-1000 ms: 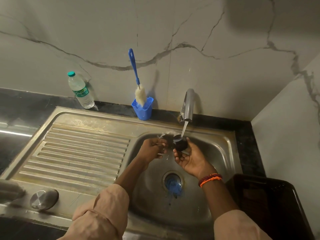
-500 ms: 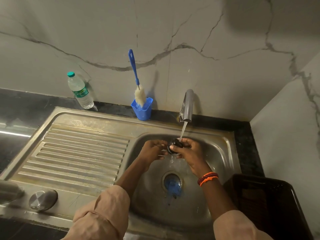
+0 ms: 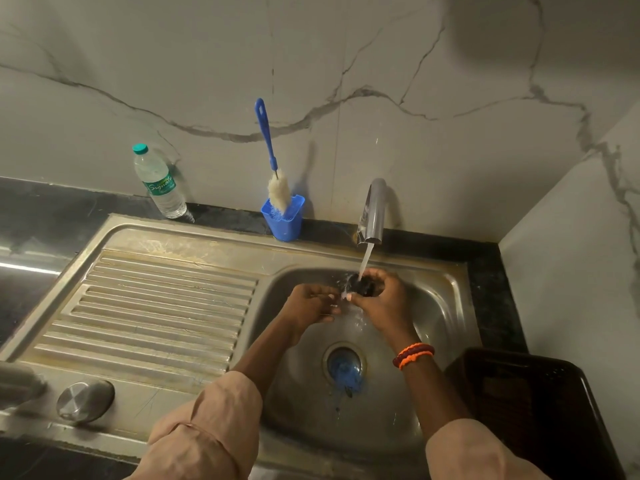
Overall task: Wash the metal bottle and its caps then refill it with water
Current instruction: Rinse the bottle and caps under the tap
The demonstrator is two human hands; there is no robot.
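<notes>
Under one running steel tap [image 3: 373, 211], the right hand [image 3: 382, 301] grips one small black cap [image 3: 363, 285]; the left hand [image 3: 311, 304], fingers loosely curled, holds nothing visible; one round steel cap [image 3: 85, 400] lies on the drainboard.

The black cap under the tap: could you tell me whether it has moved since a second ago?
Yes, slightly. The black cap, gripped by the right hand, has gone up and back toward the tap.

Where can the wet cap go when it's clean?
Likely on the ribbed drainboard, bare between the plastic bottle and the metal cap. The basin is crowded: both hands work under the tap.
</notes>
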